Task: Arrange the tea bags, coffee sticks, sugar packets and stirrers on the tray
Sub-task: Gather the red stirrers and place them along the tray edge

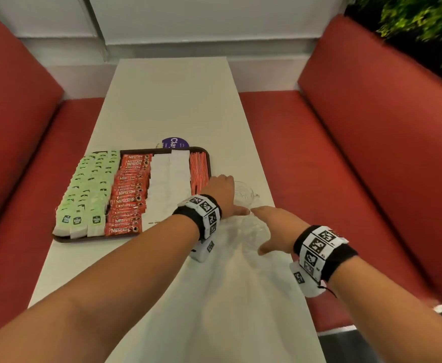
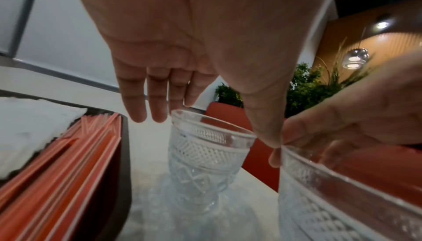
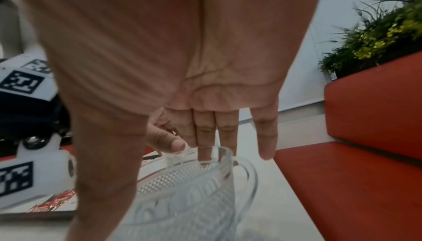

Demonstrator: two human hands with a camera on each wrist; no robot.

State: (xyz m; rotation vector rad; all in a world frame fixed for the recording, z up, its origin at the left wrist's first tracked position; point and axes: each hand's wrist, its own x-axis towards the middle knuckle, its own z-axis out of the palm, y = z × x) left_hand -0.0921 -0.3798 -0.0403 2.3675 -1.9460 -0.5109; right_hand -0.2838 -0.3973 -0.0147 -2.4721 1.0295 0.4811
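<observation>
A dark tray [image 1: 205, 154] lies on the white table. It holds rows of green tea bags [image 1: 89, 187], red coffee sticks [image 1: 130, 189], white sugar packets [image 1: 170, 179] and orange stirrers [image 1: 199, 171]. Two patterned clear glasses stand just right of the tray. My left hand [image 1: 221, 189] hovers over the far glass [image 2: 205, 154] with straight fingers, holding nothing. My right hand [image 1: 275, 226] grips the near glass mug [image 3: 187, 199] by its rim. Its fingers [image 3: 205, 147] dip inside the mug and the thumb stays outside.
A round purple sticker [image 1: 175, 144] lies behind the tray. Red padded benches [image 1: 372, 166] flank the narrow table [image 1: 172, 100] on both sides. Green plants [image 1: 424, 27] stand behind the right bench. A white wall closes the far end.
</observation>
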